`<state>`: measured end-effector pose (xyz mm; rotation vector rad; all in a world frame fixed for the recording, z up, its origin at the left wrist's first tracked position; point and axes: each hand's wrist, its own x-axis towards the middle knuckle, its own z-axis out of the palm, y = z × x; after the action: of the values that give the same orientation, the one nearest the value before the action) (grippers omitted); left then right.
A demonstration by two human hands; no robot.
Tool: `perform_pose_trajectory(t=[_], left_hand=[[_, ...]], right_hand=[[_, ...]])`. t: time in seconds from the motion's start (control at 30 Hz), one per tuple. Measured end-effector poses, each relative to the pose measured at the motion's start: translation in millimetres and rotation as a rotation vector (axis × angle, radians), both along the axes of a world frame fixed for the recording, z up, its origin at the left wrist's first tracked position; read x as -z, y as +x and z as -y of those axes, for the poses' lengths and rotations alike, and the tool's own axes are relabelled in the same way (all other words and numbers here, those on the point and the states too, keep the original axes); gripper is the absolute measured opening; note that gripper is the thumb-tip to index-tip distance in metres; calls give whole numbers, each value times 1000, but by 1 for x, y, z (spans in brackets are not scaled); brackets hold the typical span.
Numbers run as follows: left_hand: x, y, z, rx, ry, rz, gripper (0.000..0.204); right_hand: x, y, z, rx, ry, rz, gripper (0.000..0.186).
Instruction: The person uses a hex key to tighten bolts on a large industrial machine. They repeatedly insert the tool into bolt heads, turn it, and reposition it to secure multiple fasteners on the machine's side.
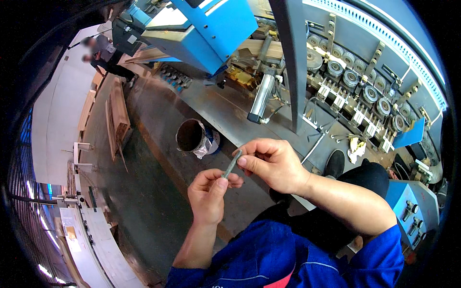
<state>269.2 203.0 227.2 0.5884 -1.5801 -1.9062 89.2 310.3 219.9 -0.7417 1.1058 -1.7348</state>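
Note:
Between my two hands is a short, thin grey-green rod (232, 164), tilted with its upper end to the right. My left hand (210, 192) pinches its lower end between thumb and fingers. At the upper end, my right hand (274, 164) grips it with thumb and forefinger. The fingers cover part of both ends, and the rod's exact kind cannot be made out. Just beyond my hands, on the floor, stands a bucket (211, 142) with a dark inside and a torn, pale label.
At the right runs a machine with rows of round rollers (350, 78) and a metal cylinder (261, 98). A blue machine housing (201, 38) stands ahead. Stacked wooden boards (116, 113) lie at the left; people (103, 55) are far off. A blue control box (412, 211) is beside me.

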Motion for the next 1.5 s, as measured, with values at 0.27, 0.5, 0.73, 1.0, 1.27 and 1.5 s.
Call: perform_pose_trajectory(t=[0.27, 0.5, 0.73, 1.0, 1.27, 1.5], left_hand=[[-4, 1, 2, -102, -95, 83, 14], [-1, -14, 12, -211, -314, 182, 14], [51, 14, 111, -493, -191, 341, 20], [87, 107, 262, -804, -101, 599, 23], [108, 138, 295, -947, -141, 1015, 26], [111, 163, 328, -977, -110, 841, 26]], right_hand=[[-1, -1, 12, -60, -34, 28, 18], [-9, -9, 17, -28, -29, -49, 14], [18, -26, 23, -442, 492, -1110, 30], [15, -18, 11, -601, 509, -1378, 20], [29, 2, 20, -574, 542, -1365, 25], [19, 11, 24, -575, 515, -1362, 29]])
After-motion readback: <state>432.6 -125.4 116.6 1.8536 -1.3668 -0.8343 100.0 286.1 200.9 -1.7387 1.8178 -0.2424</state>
